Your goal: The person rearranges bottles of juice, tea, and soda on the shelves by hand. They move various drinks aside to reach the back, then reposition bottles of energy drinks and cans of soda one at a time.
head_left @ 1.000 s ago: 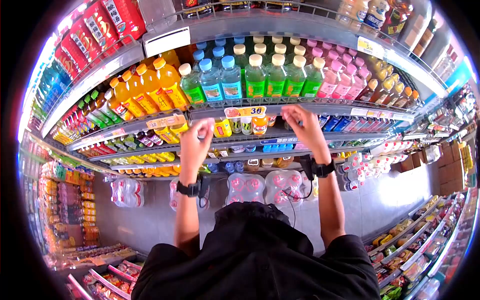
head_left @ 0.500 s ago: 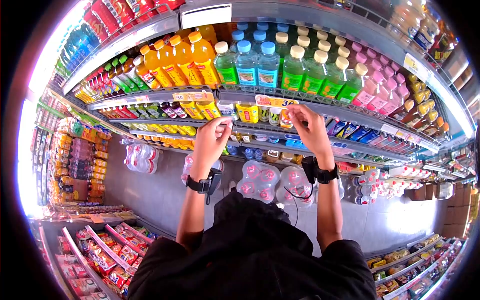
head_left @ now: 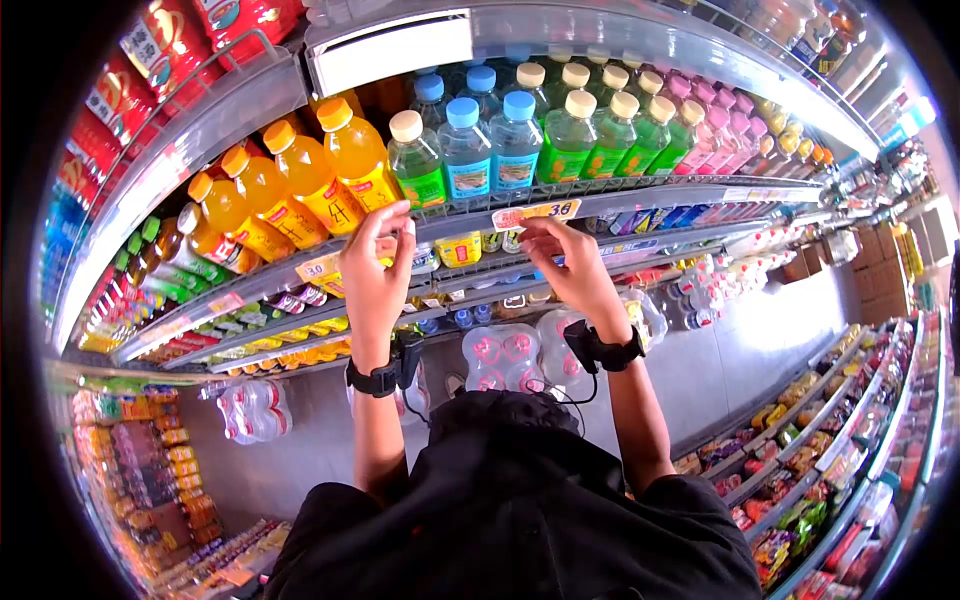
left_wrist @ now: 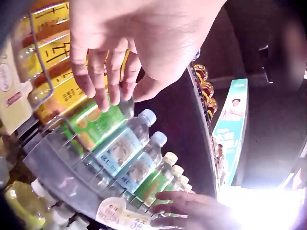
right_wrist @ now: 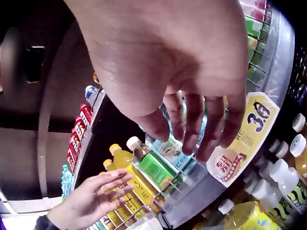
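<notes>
My left hand (head_left: 377, 275) is raised before the shelf edge, its fingers loosely bent and holding nothing. Closest to it stand an orange drink bottle (head_left: 356, 158) and a green-labelled bottle (head_left: 418, 168) with a cream cap. Likewise without anything in its grasp, my right hand (head_left: 577, 270) hovers just below the yellow price tag (head_left: 537, 214), fingers relaxed. Blue-capped bottles (head_left: 466, 155) stand in the row between the hands. In the left wrist view, the left fingers overlap the green-labelled bottle (left_wrist: 98, 122). The right wrist view shows the right fingers in front of blue-labelled bottles.
A wire guard runs along the front of the shelf (head_left: 450, 225). Lower shelves hold more drinks, and shrink-wrapped bottle packs (head_left: 500, 355) stand on the floor (head_left: 330, 420). Red packages (head_left: 165, 50) fill the upper left. Snack racks (head_left: 800, 480) lie at the lower right.
The head view has swung about, shifting the shelves in frame. The left hand now appears by the orange bottles, and the right hand left of where it was. Both remain without any object.
</notes>
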Demonstrator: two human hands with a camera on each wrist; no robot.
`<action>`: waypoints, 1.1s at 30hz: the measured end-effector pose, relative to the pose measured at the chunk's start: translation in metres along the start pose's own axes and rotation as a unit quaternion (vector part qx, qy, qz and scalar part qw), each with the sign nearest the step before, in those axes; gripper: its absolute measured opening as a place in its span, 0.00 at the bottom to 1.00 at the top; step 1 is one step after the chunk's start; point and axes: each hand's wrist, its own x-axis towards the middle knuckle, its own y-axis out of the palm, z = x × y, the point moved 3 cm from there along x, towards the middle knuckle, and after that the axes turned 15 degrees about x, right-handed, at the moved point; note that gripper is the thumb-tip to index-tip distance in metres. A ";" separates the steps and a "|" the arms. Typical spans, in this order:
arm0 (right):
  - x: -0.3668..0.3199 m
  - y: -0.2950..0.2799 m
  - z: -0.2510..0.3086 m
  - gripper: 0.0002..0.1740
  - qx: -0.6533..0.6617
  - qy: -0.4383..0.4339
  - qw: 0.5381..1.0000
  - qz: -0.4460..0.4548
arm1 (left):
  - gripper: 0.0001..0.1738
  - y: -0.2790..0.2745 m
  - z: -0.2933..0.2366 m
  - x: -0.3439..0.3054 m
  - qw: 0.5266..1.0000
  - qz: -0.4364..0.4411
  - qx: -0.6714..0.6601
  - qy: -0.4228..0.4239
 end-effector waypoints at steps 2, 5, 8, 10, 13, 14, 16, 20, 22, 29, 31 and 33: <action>0.009 0.004 0.008 0.14 -0.026 -0.010 0.999 -0.038 | 0.12 -0.011 -0.015 0.020 0.998 -0.042 0.009 0.041; 0.028 0.010 0.022 0.12 -0.091 -0.079 0.986 -0.113 | 0.13 -0.021 -0.041 0.057 0.973 -0.127 0.046 0.188; 0.051 0.018 0.054 0.11 -0.121 -0.117 0.971 -0.171 | 0.12 -0.012 -0.062 0.090 0.966 -0.070 0.032 0.249; 0.065 0.022 0.079 0.13 -0.192 -0.169 0.952 -0.167 | 0.14 0.004 -0.063 0.107 0.951 -0.077 0.083 0.288; 0.087 0.025 0.089 0.17 -0.242 -0.273 0.919 -0.146 | 0.18 0.030 -0.055 0.111 0.932 -0.084 0.175 0.305; 0.092 0.027 0.086 0.20 -0.274 -0.256 0.917 -0.138 | 0.20 0.036 -0.052 0.111 0.916 -0.090 0.226 0.318; 0.102 0.029 0.073 0.22 -0.305 -0.264 0.907 -0.120 | 0.20 0.040 -0.051 0.108 0.907 -0.090 0.271 0.310; 0.102 0.037 0.047 0.25 -0.327 -0.266 0.899 -0.115 | 0.21 0.041 -0.048 0.111 0.911 -0.087 0.264 0.303; 0.102 0.038 0.042 0.25 -0.320 -0.271 0.899 -0.124 | 0.21 0.043 -0.047 0.112 0.911 -0.096 0.263 0.302; 0.101 0.034 0.038 0.25 -0.307 -0.289 0.898 -0.126 | 0.21 0.042 -0.051 0.108 0.913 -0.095 0.275 0.285; 0.100 0.033 0.038 0.24 -0.307 -0.287 0.899 -0.122 | 0.21 0.042 -0.051 0.108 0.913 -0.103 0.272 0.287; 0.099 0.031 0.038 0.22 -0.303 -0.288 0.901 -0.120 | 0.21 0.041 -0.054 0.106 0.919 -0.082 0.272 0.273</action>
